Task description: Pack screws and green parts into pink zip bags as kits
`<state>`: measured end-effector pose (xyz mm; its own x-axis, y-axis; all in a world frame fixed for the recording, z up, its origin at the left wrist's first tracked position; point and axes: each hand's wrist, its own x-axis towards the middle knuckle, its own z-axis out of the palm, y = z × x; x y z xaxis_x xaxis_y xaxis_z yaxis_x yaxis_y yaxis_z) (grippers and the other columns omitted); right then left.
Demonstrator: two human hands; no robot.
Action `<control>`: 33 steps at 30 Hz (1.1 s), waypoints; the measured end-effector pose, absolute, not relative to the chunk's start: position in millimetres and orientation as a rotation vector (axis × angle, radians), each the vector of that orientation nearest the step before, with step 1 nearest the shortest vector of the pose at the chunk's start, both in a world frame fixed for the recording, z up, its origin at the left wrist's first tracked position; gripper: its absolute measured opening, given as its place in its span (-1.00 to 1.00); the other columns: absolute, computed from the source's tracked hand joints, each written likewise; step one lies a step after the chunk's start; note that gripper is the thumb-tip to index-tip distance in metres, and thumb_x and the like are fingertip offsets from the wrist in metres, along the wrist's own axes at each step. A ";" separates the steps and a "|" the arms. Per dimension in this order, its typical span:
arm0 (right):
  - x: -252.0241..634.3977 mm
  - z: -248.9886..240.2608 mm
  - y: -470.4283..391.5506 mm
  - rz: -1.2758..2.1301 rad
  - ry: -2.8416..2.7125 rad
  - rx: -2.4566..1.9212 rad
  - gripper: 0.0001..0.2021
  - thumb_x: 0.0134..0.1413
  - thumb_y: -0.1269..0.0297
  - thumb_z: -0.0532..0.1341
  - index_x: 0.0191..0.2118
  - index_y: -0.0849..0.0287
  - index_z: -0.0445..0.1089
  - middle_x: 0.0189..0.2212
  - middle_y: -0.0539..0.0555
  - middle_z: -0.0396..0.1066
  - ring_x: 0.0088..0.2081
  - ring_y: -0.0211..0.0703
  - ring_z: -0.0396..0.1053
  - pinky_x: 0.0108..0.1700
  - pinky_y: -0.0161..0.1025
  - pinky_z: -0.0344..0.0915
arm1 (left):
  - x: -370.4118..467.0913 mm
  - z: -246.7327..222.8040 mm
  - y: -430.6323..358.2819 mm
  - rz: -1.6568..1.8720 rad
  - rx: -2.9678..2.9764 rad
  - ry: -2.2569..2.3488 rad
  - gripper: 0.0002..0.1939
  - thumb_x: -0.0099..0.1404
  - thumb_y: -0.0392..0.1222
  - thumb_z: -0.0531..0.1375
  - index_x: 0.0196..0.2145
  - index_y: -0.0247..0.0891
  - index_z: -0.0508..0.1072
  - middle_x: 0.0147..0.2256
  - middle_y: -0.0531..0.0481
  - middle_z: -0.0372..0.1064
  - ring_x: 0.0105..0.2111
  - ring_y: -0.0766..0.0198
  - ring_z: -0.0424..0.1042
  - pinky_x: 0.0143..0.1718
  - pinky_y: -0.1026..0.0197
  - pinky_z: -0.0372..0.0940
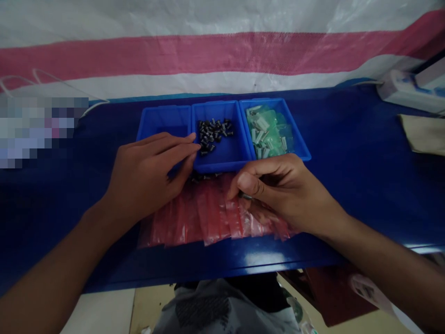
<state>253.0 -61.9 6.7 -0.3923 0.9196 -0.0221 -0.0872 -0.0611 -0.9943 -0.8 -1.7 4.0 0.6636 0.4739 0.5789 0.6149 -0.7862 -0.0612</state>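
Note:
My left hand (153, 169) reaches over the front of the left blue bin (167, 113), its fingers near the edge of the middle blue bin (222, 160), which holds several dark screws (210, 132). Whether anything is between those fingers is hidden. My right hand (274, 190) is closed over the red plastic bags (208, 213), with a small metallic piece partly showing under the thumb. Behind it, the right blue bin (302, 148) contains silvery pieces (259, 134) and green plastic bags (276, 139). The red bags lie overlapping in a row in front of the bins.
The bins stand on a blue table (347, 153) against a striped sheet (208, 55). At the right are a white device (410, 93) and a beige flat item (424, 134). A pixelated area covers the left side, beside a white cable (93, 106).

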 end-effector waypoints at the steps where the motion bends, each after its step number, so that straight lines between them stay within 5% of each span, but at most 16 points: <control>1: 254.1 6.5 -61.3 1.591 -1.401 -0.931 -0.55 0.30 -0.15 0.46 -0.36 0.18 0.66 -0.56 -0.03 0.51 -0.59 -0.37 0.37 -0.57 -0.41 0.33 | -0.3 4.4 -1.8 -0.806 -2.629 -0.888 -0.79 0.61 -0.23 0.20 0.03 -0.09 0.64 0.07 0.02 0.69 -0.10 0.11 0.75 -0.12 0.06 0.67; 4: 256.5 7.2 -60.6 1.659 -1.432 -0.843 -0.80 0.33 0.11 0.48 -0.17 0.14 0.73 -0.46 -0.03 0.61 -0.48 -0.31 0.55 -0.43 -0.38 0.50 | 0.4 5.3 -2.3 -0.785 -2.630 -0.885 -0.80 0.62 -0.22 0.20 0.02 -0.12 0.64 0.06 -0.01 0.70 -0.09 0.10 0.75 -0.13 0.05 0.67; 7: 257.5 9.4 -61.2 1.717 -1.420 -0.793 -0.90 0.38 0.27 0.44 -0.09 0.11 0.72 -0.49 -0.10 0.57 -0.54 -0.35 0.50 -0.49 -0.40 0.46 | 0.0 6.3 -2.2 -0.791 -2.619 -0.854 -0.83 0.63 -0.24 0.20 0.02 -0.17 0.62 0.04 -0.05 0.71 -0.11 0.11 0.75 -0.16 0.06 0.66; 12: 256.1 12.0 -62.3 1.657 -1.426 -0.816 -0.52 0.34 -0.17 0.41 -0.39 0.18 0.58 -0.65 -0.09 0.36 -0.67 -0.37 0.31 -0.64 -0.40 0.23 | -0.6 6.4 -1.7 -0.791 -2.603 -0.836 -0.84 0.63 -0.24 0.21 0.00 -0.17 0.61 0.02 -0.02 0.71 -0.13 0.13 0.75 -0.18 0.08 0.65; 17: 251.8 11.7 -64.8 1.751 -1.385 -0.909 -0.45 0.26 -0.08 0.51 -0.56 0.15 0.35 -0.73 -0.13 0.30 -0.75 -0.41 0.20 -0.73 -0.44 0.05 | 1.0 4.5 -1.9 -0.786 -2.605 -0.854 -0.83 0.64 -0.22 0.19 0.01 -0.14 0.61 0.04 -0.01 0.71 -0.11 0.11 0.75 -0.18 0.06 0.66; 21: 251.3 9.0 -64.7 1.806 -1.276 -0.918 -0.61 0.13 0.03 0.60 -0.45 0.14 0.49 -0.67 -0.14 0.42 -0.74 -0.36 0.31 -0.74 -0.44 0.14 | 2.2 3.4 -1.9 -0.816 -2.600 -0.840 -0.83 0.62 -0.26 0.20 -0.01 -0.18 0.62 0.02 -0.05 0.71 -0.13 0.10 0.75 -0.20 0.07 0.66; 24: 253.3 6.8 -61.8 1.694 -1.237 -0.924 -0.64 0.25 0.00 0.53 -0.40 0.16 0.56 -0.67 -0.11 0.42 -0.71 -0.35 0.35 -0.70 -0.43 0.21 | 1.7 3.5 -1.9 -0.813 -2.601 -0.841 -0.81 0.62 -0.25 0.19 -0.01 -0.17 0.63 0.02 -0.03 0.71 -0.13 0.11 0.75 -0.22 0.07 0.66; 27: 255.4 7.0 -58.9 1.551 -1.172 -0.858 -0.70 0.45 -0.01 0.36 -0.04 0.13 0.64 -0.35 0.07 0.69 -0.34 -0.09 0.71 -0.46 -0.31 0.55 | 1.2 3.7 -2.4 -0.803 -2.597 -0.856 -0.81 0.62 -0.24 0.19 0.00 -0.15 0.63 0.03 -0.02 0.71 -0.12 0.12 0.75 -0.18 0.08 0.66; 29: 256.4 8.1 -59.3 1.448 -1.198 -0.825 -0.69 0.49 0.09 0.30 0.20 0.07 0.56 -0.06 0.13 0.73 -0.05 0.04 0.74 -0.25 -0.17 0.68 | 1.2 3.6 -2.5 -0.795 -2.597 -0.856 -0.80 0.62 -0.24 0.18 0.01 -0.15 0.62 0.04 -0.03 0.71 -0.10 0.12 0.75 -0.16 0.08 0.66; 33: 256.9 3.9 -65.5 0.844 -1.673 -0.918 -0.76 0.51 0.37 0.26 0.15 0.09 0.59 -0.10 0.07 0.73 -0.17 -0.13 0.72 -0.18 -0.22 0.65 | 1.5 2.7 -1.8 -0.803 -2.593 -0.834 -0.82 0.62 -0.25 0.19 -0.01 -0.20 0.62 0.03 -0.07 0.71 -0.12 0.08 0.75 -0.20 0.05 0.66</control>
